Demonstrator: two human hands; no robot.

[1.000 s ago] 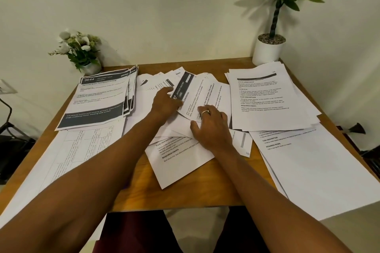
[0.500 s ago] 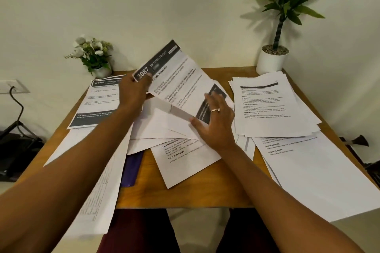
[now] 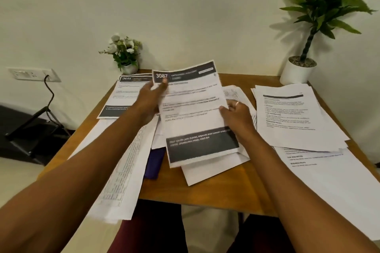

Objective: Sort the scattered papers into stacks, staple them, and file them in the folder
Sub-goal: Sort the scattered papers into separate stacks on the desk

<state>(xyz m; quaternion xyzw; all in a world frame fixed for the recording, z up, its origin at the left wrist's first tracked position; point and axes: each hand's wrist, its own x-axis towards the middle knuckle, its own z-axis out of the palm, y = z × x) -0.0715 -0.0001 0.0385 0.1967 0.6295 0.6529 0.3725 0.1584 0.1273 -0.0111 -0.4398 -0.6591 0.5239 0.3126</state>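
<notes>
Sheet point(image 3: 193, 109): a printed page with a dark header reading "3087" and a dark band across its foot. It is held up off the table above the loose papers, and its text is blurred.
Left hand point(image 3: 151, 99): pinches the sheet's top left corner, thumb on the dark header just under the number, fingers hidden behind the page.
Right hand point(image 3: 236, 114): grasps the sheet's right edge about halfway down, thumb on the front. A ring point(image 3: 237, 103) shows on one finger.
Loose papers point(image 3: 207, 172): white pages overlapping crookedly in the middle of the table, partly hidden by the held sheet.
Left stack point(image 3: 125, 96): at the far left of the table, its top page headed "3644" with the same dark bands.
Right stack point(image 3: 292, 117): text pages piled at the far right, resting on larger white sheets point(image 3: 333, 181) that run over the near right edge.
Grid page point(image 3: 123, 174): a long page with a printed table, near left, overhanging the near edge.
Folder point(image 3: 153, 163): purple, only a strip showing between the grid page and the loose papers.
Table point(image 3: 207, 197): wooden.
Flower pot point(image 3: 125, 57): small, with white flowers, at the far left corner by the wall.
Potted plant point(image 3: 298, 74): tall and leafy in a white pot, at the far right corner.
Wall socket point(image 3: 30, 75): left of the table, with a dark cable hanging from it.
</notes>
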